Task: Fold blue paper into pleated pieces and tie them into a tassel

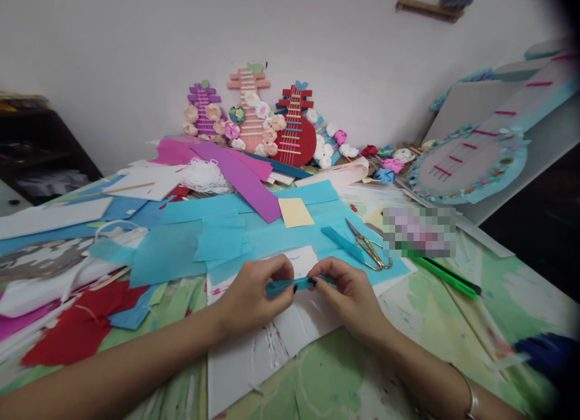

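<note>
A narrow blue strip of thin paper (304, 283) is held level between both hands, above a white sheet (240, 371) with red marks and glue streaks. My left hand (260, 290) pinches the strip's left part between thumb and fingers. Close beside it, my right hand (347, 290) pinches the right part the same way. Larger pieces of blue paper (167, 251) lie behind the hands. Gold-handled scissors (369, 246) rest partly open on the blue paper at the right, next to a folded blue strip (342, 243).
A green cutter (448, 275) lies at the right. Behind are a purple strip (244, 181), a yellow square (296, 213), white string (203, 176) and decorated paper instruments (294, 133). Red paper (81, 323) lies at the left.
</note>
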`<state>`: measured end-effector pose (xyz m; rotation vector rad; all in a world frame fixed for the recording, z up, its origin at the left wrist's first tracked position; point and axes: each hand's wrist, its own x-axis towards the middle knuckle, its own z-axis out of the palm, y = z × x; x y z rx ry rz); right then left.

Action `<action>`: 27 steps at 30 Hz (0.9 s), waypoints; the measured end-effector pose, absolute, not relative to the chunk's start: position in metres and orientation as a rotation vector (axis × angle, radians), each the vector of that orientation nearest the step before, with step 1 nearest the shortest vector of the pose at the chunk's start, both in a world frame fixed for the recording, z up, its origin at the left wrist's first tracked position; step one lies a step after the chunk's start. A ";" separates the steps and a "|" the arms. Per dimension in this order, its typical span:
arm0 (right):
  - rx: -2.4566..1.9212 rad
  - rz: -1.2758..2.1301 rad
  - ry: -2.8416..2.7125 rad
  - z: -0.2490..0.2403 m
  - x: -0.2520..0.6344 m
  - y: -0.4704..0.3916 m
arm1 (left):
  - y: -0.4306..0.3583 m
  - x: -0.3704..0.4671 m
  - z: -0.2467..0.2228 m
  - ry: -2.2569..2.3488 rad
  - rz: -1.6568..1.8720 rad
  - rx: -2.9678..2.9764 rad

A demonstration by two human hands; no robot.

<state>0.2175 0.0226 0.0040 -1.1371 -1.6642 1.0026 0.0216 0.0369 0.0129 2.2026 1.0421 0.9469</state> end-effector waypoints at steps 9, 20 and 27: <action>-1.129 0.937 -1.709 0.007 0.215 0.021 | 0.038 0.023 0.012 0.973 0.991 2.149; -1.147 0.956 -1.636 0.002 0.223 0.026 | 0.037 0.022 0.009 0.958 1.021 2.276; -1.181 0.865 -1.674 0.004 0.225 0.025 | 0.037 0.022 0.010 0.989 1.094 2.236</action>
